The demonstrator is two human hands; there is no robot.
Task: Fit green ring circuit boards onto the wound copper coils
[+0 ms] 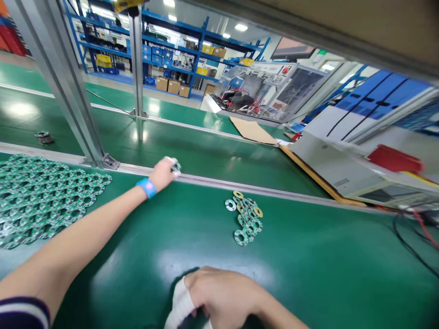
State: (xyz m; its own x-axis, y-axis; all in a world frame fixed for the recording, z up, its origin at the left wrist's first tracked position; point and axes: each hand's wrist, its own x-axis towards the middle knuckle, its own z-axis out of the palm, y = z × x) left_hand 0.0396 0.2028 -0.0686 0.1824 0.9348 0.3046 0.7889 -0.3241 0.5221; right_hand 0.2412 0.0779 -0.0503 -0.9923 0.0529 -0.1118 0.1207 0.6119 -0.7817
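My left hand [163,172], with a blue band at the wrist, reaches over the metal rail of the conveyor. Its fingers are closed around a small round part with a green and white face [176,167], mostly covered by the fingers. At the bottom edge, over the green bench, is my right hand [222,294]. White covers wrap some of its fingers, which are bent but apart; the fingertips are cut off and nothing shows between them. Beyond it lies a loose pile of ring-shaped circuit boards [249,220], with a few yellowish rings [258,211] among them.
Rows of green ring-shaped boards [51,196] cover the bench at left. A similar round part [44,137] sits on the green conveyor belt [219,157]. Metal posts [58,77] rise at the rail. A pale machine case [343,160] and cables [411,242] are at right.
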